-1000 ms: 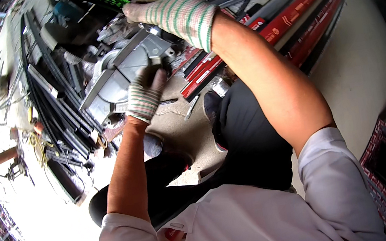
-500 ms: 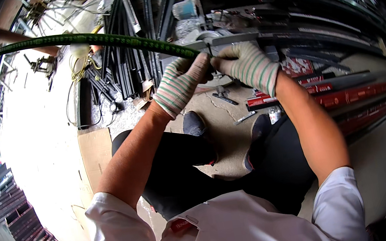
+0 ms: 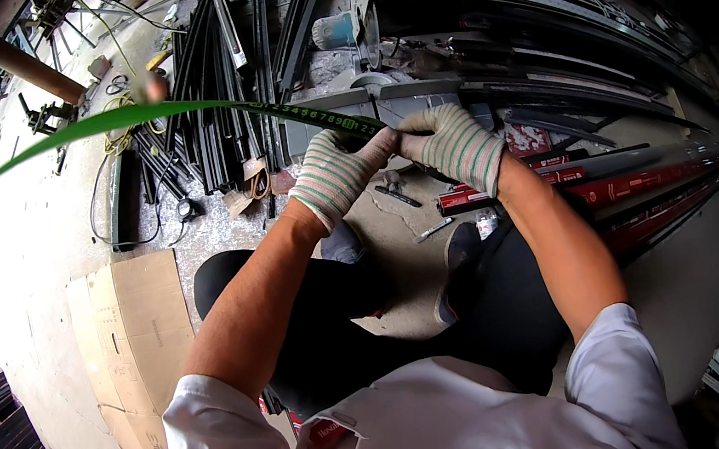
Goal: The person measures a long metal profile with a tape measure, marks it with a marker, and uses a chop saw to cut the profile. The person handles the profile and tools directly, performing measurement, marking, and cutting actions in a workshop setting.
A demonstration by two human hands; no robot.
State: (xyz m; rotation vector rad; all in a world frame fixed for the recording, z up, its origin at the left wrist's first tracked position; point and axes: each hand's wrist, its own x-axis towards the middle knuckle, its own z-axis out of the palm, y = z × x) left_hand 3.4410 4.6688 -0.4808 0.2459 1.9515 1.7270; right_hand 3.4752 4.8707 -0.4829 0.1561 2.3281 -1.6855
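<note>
Above the lap: long green measuring tape (image 3: 125, 118), pinched at the hands and unsupported to the left

Nearest, left hand (image 3: 335, 172) in a green-striped glove, closed, thumb tip pressed to the tape. Meeting it, right hand (image 3: 457, 147), gloved alike, thumb and fingers drawn together in a pinch; cannot tell the exact hold behind the fabric. From the joined fingertips, tape bowing away leftward through the air. Likely weak point: a long overhang on a small grip, liable to buckle, twist or slip through the gloves.

Below, on the floor near the right shoe (image 3: 455, 271), a slim pen (image 3: 433, 230), easily stepped on or kicked aside by a shift of the feet.

Beyond the hands, grey saw base (image 3: 425, 87); to the right, red-wrapped bars (image 3: 624, 187). Farther left, crowded black bars (image 3: 197, 72), apt to snag a sagging tape. Farthest, a brown pole (image 3: 29, 65).
</note>
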